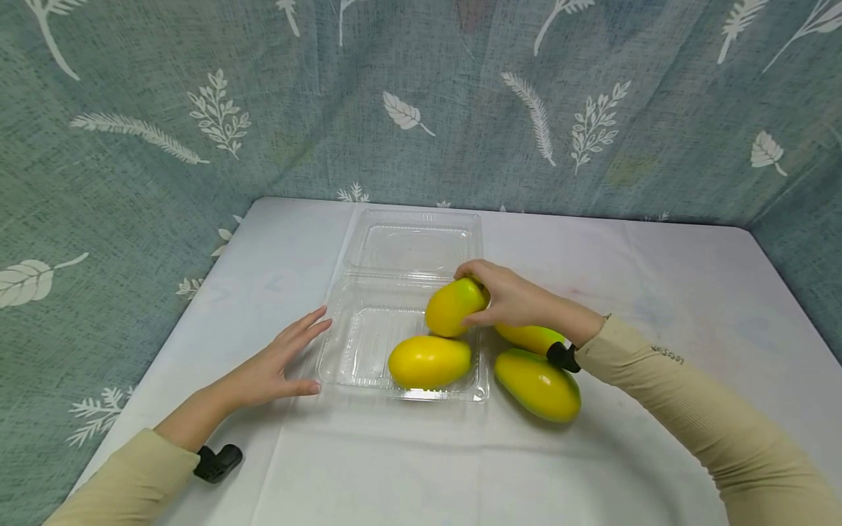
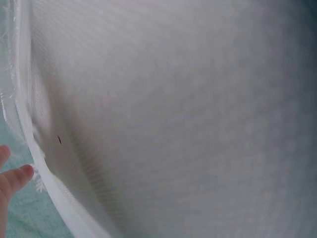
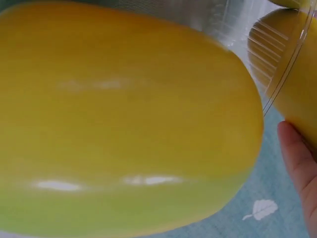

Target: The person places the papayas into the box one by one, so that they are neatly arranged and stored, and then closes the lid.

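My right hand (image 1: 516, 296) grips a yellow mango (image 1: 450, 307) with a green end, at the right back part of a clear plastic clamshell box (image 1: 337, 332). Another mango (image 1: 427, 363) lies on its side in the front right of the box. Whether the gripped one touches the box floor I cannot tell. Beside the box's left wall is my left hand (image 1: 276, 369), fingers spread and thumb apart, holding nothing. In the right wrist view, a big mango (image 3: 124, 124) fills the foreground, and the gripped mango (image 3: 302, 106) shows partly at the right edge.
The box's lid (image 1: 414, 248) lies folded back, away from me. To the right of the box lie two more mangoes, a front one (image 1: 542, 387) and a rear one (image 1: 529, 336) partly hidden by my wrist. A white cloth covers the table (image 1: 368, 467); a leaf-patterned curtain (image 1: 460, 109) hangs behind.
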A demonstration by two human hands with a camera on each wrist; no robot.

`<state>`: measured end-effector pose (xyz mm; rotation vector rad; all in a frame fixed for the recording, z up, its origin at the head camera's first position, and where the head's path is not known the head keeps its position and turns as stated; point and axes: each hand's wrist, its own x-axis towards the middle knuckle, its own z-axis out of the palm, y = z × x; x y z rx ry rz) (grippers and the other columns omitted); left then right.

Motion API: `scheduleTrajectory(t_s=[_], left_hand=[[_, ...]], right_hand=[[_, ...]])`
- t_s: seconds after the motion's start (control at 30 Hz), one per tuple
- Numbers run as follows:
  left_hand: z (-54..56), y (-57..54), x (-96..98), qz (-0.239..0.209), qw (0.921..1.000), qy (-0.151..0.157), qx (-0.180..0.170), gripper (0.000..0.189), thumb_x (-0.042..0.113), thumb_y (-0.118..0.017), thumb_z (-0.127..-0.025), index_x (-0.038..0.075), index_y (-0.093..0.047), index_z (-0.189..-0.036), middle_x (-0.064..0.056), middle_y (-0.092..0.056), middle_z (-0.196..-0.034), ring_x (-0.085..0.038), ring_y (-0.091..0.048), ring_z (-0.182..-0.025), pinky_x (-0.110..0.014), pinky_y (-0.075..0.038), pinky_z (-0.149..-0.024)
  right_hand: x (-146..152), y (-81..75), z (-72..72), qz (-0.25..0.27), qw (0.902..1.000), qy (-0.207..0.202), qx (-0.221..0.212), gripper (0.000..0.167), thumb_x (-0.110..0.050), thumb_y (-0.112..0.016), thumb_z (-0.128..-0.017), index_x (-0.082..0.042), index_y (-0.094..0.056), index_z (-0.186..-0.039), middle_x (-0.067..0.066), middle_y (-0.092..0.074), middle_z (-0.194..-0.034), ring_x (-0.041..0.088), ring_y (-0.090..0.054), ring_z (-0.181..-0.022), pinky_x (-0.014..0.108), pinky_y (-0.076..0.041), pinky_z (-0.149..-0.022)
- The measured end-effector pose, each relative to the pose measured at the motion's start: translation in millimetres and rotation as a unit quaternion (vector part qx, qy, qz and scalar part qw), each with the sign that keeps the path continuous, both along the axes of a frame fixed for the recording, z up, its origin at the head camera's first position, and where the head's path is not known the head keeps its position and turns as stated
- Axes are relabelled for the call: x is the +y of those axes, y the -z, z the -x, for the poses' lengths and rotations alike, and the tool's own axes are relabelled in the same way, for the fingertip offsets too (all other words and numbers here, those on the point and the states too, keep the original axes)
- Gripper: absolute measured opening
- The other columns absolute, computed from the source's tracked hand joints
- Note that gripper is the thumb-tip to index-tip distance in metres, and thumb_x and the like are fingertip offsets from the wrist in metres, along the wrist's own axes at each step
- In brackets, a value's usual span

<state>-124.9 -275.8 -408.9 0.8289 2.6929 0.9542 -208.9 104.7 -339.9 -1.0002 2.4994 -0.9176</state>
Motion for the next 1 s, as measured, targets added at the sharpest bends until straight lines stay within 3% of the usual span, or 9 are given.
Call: scheduleTrajectory(t_s=[0.33, 1.0], left_hand=[[0.4, 0.1, 0.2, 0.001, 1.0000, 0.002, 0.003, 0.087, 0.027, -0.074, -0.075, 0.009, -0.025, -0.144, -0.004, -0.009, -0.154, -0.029, -0.009, -0.138, -0.064, -0.023, -0.097], [-0.1, 0.2, 0.0, 0.001, 1.0000, -0.001, -0.005, 0.087, 0.026, -0.073, -0.075, 0.010, -0.025, -0.145, -0.003, -0.008, -0.154, -0.031, -0.009, -0.138, -0.064, -0.023, -0.097]], right_hand=[[-1.4, 3.9, 0.7, -0.030, 0.9995, 0.008, -0.006, 0.057, -0.021, -0.075, -0.076, -0.003, -0.044, -0.121, 0.009, -0.053, -0.116, 0.020, -0.051, -0.097, 0.034, -0.045, -0.088], [-6.6, 10.0, -2.3, -0.062, 0.9972, -0.030, 0.029, 0.052, -0.016, -0.070, -0.080, -0.002, -0.045, -0.123, 0.012, -0.053, -0.119, 0.020, -0.051, -0.100, 0.034, -0.044, -0.088]])
